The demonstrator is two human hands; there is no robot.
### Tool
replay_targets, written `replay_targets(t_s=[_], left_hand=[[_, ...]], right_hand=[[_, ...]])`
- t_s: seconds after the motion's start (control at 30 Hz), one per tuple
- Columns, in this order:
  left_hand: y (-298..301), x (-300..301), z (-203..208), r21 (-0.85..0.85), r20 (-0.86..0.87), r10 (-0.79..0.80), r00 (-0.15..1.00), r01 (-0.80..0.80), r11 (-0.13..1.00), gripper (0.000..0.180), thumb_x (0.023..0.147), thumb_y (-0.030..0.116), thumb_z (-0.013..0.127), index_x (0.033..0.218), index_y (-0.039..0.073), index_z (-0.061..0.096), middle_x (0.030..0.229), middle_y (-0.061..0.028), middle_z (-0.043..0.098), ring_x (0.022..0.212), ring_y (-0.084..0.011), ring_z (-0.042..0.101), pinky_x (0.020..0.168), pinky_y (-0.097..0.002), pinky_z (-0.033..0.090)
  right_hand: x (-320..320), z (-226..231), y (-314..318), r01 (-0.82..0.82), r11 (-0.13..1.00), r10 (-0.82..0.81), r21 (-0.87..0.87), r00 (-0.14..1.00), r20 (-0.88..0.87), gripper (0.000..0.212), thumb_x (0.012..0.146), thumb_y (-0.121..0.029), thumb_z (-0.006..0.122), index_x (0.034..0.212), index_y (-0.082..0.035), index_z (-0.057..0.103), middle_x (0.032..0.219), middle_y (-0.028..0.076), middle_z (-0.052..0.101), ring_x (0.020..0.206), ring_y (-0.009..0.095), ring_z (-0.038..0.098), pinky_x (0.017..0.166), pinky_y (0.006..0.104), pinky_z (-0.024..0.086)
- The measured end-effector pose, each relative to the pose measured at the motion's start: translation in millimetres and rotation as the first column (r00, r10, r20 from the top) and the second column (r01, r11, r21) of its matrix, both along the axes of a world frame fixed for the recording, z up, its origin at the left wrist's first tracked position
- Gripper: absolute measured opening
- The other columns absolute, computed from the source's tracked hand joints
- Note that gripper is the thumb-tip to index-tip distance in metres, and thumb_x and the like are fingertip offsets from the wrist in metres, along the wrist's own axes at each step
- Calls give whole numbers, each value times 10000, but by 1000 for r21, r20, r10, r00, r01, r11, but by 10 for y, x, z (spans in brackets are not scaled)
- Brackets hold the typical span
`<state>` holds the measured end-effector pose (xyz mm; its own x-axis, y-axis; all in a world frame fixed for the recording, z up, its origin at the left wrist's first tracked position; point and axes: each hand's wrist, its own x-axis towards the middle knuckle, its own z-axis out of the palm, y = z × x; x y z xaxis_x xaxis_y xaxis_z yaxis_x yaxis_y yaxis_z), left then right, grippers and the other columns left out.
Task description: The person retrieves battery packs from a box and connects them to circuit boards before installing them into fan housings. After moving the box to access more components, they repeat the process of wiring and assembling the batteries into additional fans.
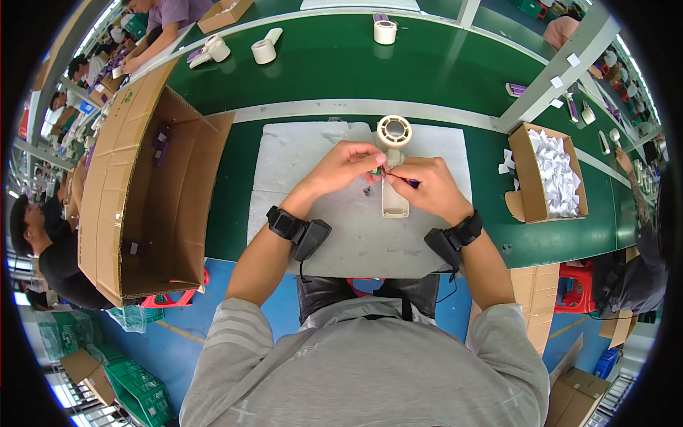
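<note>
A cream handheld-fan-like housing with a round, ringed head (393, 131) lies on the white foam sheet (299, 192), its open handle shell (395, 203) pointing toward me. Over the upper part of that handle, my left hand (347, 166) pinches a small green part with thin red wires (377, 171). My right hand (432, 182) meets it from the other side, its fingers closed around thin wires beside a small purple piece (413, 183). The fingertips nearly touch each other. Exactly what sits between the right fingertips is too small to make out.
A tall open cardboard box (153, 206) stands at my left. To the right, a smaller carton (551, 174) is full of folded white pieces. Along the green conveyor (320, 64) beyond lie several cream housings. A white upright post (562, 64) rises at the right. Other people sit at both sides.
</note>
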<state>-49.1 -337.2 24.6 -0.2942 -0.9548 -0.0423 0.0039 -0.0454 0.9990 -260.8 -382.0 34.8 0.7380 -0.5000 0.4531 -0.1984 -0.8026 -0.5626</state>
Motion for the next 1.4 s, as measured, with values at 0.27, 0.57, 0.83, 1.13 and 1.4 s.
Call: replay_targets(t_s=[0.27,0.57,0.83,1.13,1.4], left_hand=[[-21,-34,-77,29,-59,86,995,-85,996,270,976,252,538,956,1,635,884,-40,649,750,-109,607,657,-263,525],[-1,-65,-26,-45,57,79,995,-76,996,307,994,260,506,894,-4,628,816,-27,634,707,-86,581,624,-250,510],[-22,-39,-101,-44,65,88,994,-85,995,256,956,237,580,881,-1,636,779,-16,634,689,-71,567,606,-235,501],[-10,94,-38,5,-13,45,999,-45,999,190,813,51,724,986,25,649,894,-11,649,768,-75,602,710,-237,505],[-13,140,-47,37,-65,-11,998,14,999,309,794,0,712,1085,34,613,963,-13,648,874,-102,627,794,-252,510]], right_hand=[[30,15,14,231,970,-231,68,973,-12,96,810,-106,681,812,-10,678,667,121,602,555,282,571,505,348,426],[57,-57,27,222,975,-224,27,970,100,79,816,-87,670,871,-41,702,711,103,619,567,254,582,519,331,450],[83,-109,51,165,986,-165,17,986,16,81,807,-88,678,877,-55,703,728,94,626,589,253,591,528,326,459],[54,-95,16,157,984,-159,79,987,19,72,809,-88,678,863,-42,691,760,100,617,618,261,589,545,333,457],[48,-120,2,140,986,-145,88,988,55,87,815,-88,677,871,-22,689,778,101,619,623,254,590,552,328,456]])
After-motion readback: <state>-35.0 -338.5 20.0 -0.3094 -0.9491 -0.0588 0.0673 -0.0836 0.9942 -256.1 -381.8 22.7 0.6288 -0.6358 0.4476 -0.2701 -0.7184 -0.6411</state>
